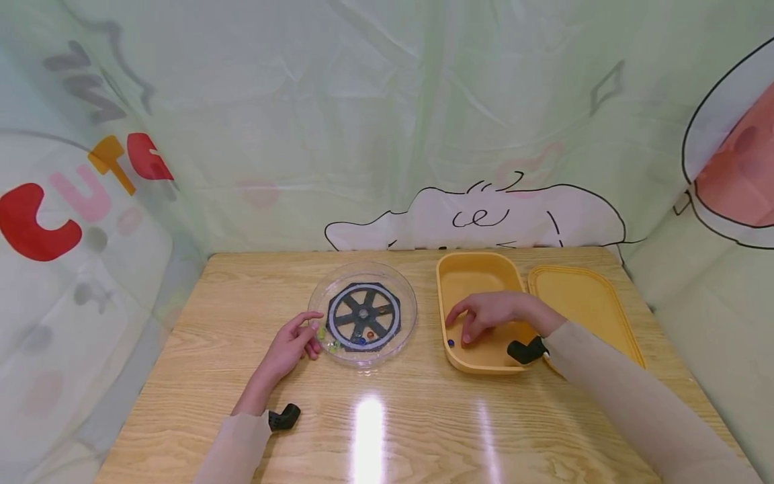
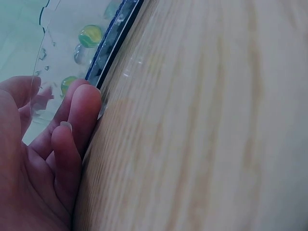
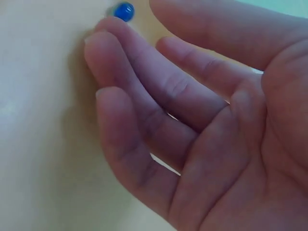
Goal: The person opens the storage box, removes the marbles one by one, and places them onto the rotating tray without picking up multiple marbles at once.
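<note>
A round clear plastic dish (image 1: 406,334) with a dark spoked wheel shape in its base (image 1: 363,314) stands mid-table. My left hand (image 1: 294,344) holds its left rim, fingers bent against the outer wall. Inside lie several glass marbles: yellow-green ones (image 2: 90,36) by that wall, a blue one (image 1: 362,341) and an orange one (image 1: 371,335). My right hand (image 1: 488,314) reaches into a yellow-orange plastic box (image 1: 480,262), its fingers loosely bent with nothing between them. Just past the fingertips, a blue marble (image 3: 123,11) sits on the box floor.
A flat yellow-orange lid (image 1: 577,302) lies right of the box, partly under the right forearm. Black wrist cameras are worn on both wrists. Behind the wooden table (image 1: 423,430) hangs a pale printed curtain (image 1: 363,121).
</note>
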Motion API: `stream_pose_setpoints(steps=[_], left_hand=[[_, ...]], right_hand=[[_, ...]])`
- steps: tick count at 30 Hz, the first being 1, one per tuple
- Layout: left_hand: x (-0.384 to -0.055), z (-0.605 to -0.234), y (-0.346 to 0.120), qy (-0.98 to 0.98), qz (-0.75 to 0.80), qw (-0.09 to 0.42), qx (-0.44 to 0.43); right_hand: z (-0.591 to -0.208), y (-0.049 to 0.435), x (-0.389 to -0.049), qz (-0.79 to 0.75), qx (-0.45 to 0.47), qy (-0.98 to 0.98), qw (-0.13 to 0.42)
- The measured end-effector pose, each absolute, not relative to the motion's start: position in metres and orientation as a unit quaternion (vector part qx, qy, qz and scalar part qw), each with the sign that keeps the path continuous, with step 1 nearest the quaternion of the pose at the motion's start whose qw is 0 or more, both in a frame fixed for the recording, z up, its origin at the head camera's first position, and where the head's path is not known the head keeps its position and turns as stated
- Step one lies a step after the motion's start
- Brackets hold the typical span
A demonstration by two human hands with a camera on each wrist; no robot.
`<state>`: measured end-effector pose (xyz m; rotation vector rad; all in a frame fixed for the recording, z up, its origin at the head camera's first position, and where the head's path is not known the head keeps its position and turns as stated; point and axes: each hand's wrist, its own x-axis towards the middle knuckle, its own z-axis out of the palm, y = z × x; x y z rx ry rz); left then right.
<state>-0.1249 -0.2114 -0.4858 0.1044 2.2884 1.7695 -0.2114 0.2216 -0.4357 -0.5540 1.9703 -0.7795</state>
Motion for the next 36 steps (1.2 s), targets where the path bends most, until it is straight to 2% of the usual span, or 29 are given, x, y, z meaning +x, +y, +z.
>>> stream_pose_setpoints(steps=[13,23,27,33,36], left_hand=[[-0.123,-0.484,-0.210,0.785,0.606,0.123,0.027],[-0.123,-0.484,-0.210,0.787,0.604,0.122,0.025],[-0.123,-0.485,-0.210,0.786,0.605,0.122,0.027],[-0.123,-0.485,-0.210,0.785,0.607,0.123,0.029],[-0.123,-0.484,-0.210,0.786,0.606,0.122,0.027]], right_hand=[[-0.440,0.214,-0.210,-0.360,-0.202,0.792,0.449],[-0.446,0.212,-0.218,-0.378,-0.222,0.817,0.374],[-0.449,0.211,-0.221,-0.374,-0.228,0.836,0.330],[-0.455,0.216,-0.236,-0.333,-0.181,0.909,0.173],[-0.457,0.217,-0.245,-0.317,-0.162,0.924,0.140]])
